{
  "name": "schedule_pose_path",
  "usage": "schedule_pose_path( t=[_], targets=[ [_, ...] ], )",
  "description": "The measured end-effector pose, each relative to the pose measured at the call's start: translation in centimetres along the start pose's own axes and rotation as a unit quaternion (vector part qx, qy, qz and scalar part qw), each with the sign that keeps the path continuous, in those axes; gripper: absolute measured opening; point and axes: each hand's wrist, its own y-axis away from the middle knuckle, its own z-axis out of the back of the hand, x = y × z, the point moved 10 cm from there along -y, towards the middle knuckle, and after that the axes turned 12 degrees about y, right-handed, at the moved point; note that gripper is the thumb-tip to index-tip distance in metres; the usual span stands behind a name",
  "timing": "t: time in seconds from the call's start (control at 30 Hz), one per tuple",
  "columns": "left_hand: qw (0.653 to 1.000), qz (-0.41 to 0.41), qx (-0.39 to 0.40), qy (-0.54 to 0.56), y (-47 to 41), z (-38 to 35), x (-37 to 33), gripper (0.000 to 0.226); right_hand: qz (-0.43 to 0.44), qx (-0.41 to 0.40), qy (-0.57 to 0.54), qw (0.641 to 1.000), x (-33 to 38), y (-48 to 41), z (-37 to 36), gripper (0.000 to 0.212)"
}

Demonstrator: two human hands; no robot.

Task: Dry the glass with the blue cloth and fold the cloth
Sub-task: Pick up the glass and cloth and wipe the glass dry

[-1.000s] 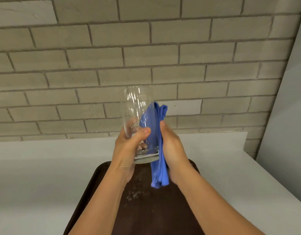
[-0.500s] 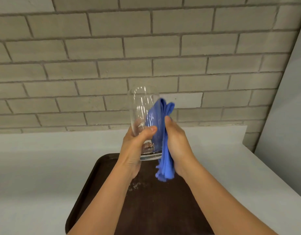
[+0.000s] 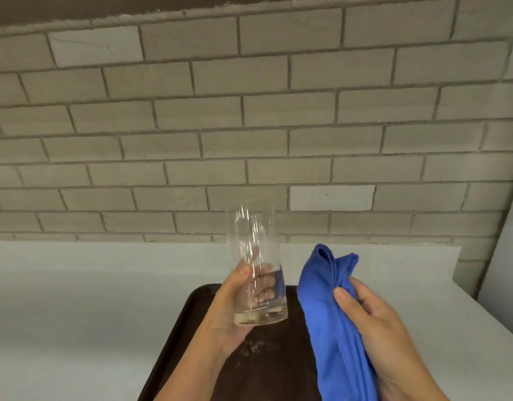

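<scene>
A tall clear glass (image 3: 254,256) is held upright, tilted slightly left, above the tray. My left hand (image 3: 229,311) grips its lower part, fingers showing through the glass. The blue cloth (image 3: 327,308) hangs bunched in my right hand (image 3: 371,322), thumb pressed on its folds, its upper end sticking up. The cloth is to the right of the glass with a small gap between them; they do not touch.
A dark brown tray (image 3: 191,337) lies on the white counter (image 3: 76,314) below my hands, with small water drops (image 3: 252,347) on it. A brick wall (image 3: 249,125) stands behind. A pale panel (image 3: 510,256) rises at the right edge.
My right hand has pulled the cloth away from the glass to the right. Both hands are lower in view, as the camera tilted up.
</scene>
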Motion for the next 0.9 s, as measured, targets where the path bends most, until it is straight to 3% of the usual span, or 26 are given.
schedule_pose_path(
  t=[0.13, 0.17, 0.23, 0.27, 0.37, 0.63, 0.7, 0.83, 0.9],
  targets=[
    [0.994, 0.031, -0.008, 0.107, 0.7, 0.2, 1.5, 0.086, 0.177, -0.077, 0.122, 0.974, 5.6, 2.2, 0.0, 0.042],
    [0.993, 0.037, -0.006, 0.114, 0.8, 0.0, 1.9, 0.086, 0.24, -0.07, 0.198, 0.948, 7.1, 3.2, -1.6, 0.049],
    [0.992, 0.054, 0.0, 0.111, 1.1, -0.4, 2.9, 0.08, 0.35, -0.05, 0.361, 0.863, 7.8, 4.7, -5.3, 0.056],
    [0.992, 0.063, -0.002, 0.114, 1.3, -0.4, 3.3, 0.075, 0.374, -0.03, 0.41, 0.832, 7.2, 4.9, -7.0, 0.056],
    [0.989, 0.035, 0.01, 0.146, 1.4, -0.6, 2.9, 0.064, 0.302, 0.064, 0.338, 0.889, 6.3, 2.3, -9.1, 0.047],
    [0.992, 0.018, -0.022, 0.122, 0.7, 0.1, 1.8, 0.077, 0.187, 0.004, 0.218, 0.958, 8.3, -5.5, -8.4, 0.041],
    [0.992, 0.011, -0.021, 0.128, 0.4, 0.3, 1.3, 0.067, 0.219, -0.006, 0.224, 0.95, 7.7, -3.5, -8.4, 0.043],
    [0.98, 0.038, 0.02, 0.195, 0.3, 0.2, 1.7, 0.063, 0.337, 0.064, 0.352, 0.871, 5.5, 1.5, -11.5, 0.055],
    [0.981, 0.036, 0.03, 0.19, 0.2, 0.2, 2.2, 0.06, 0.331, 0.073, 0.401, 0.851, 5.7, 0.3, -11.6, 0.055]
  ],
)
